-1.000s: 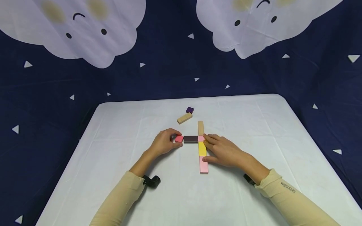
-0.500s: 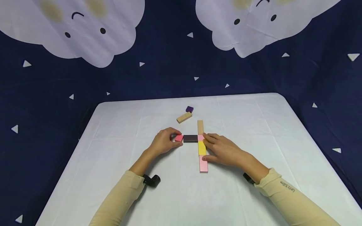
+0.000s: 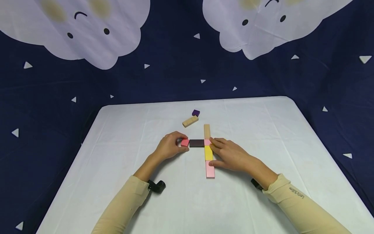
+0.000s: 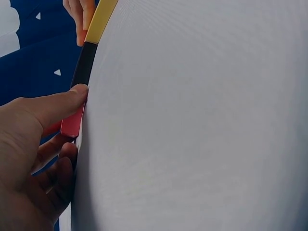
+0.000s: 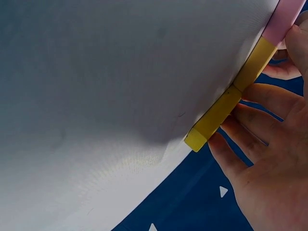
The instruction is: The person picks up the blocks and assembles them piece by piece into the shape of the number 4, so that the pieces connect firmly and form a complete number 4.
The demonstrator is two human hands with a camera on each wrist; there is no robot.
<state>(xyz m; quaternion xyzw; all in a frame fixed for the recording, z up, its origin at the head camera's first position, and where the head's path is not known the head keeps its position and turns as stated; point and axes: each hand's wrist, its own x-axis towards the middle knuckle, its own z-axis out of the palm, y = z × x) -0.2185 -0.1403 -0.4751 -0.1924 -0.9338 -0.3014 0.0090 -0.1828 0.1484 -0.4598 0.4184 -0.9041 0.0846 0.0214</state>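
Note:
My left hand [image 3: 169, 145] pinches a small red block [image 3: 185, 143] between thumb and fingers, at the left end of a dark block [image 3: 197, 143]. That dark block meets an upright row: a natural wood block [image 3: 206, 131], a small pink block [image 3: 207, 142], a yellow block [image 3: 208, 152] and a longer pink block [image 3: 210, 170]. Against the row's right side rests my right hand [image 3: 232, 156], fingers extended, thumb on the longer pink block. In the right wrist view its fingertips touch another yellow block [image 5: 216, 115], which the hand mostly hides from the head view.
Behind the row lie a loose wood block [image 3: 190, 121] and a small purple block [image 3: 195, 112]. All sit on a white-covered table [image 3: 146, 208], with a dark blue cloth [image 3: 175, 81] hanging beyond its far edge.

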